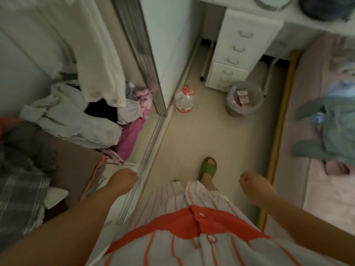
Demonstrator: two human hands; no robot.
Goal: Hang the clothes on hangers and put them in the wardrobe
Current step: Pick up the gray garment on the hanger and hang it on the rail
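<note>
Both hands are free: the left hand (pixel 124 180) loosely curled by the wardrobe (pixel 153 131) track, the right hand (pixel 253 186) slack-fingered near the bed (pixel 292 131). Teal clothes (pixel 330 131) lie crumpled there. I'd guess they're light, limp fabric, best lifted by the shoulders or collar. No hanger shows.
</note>
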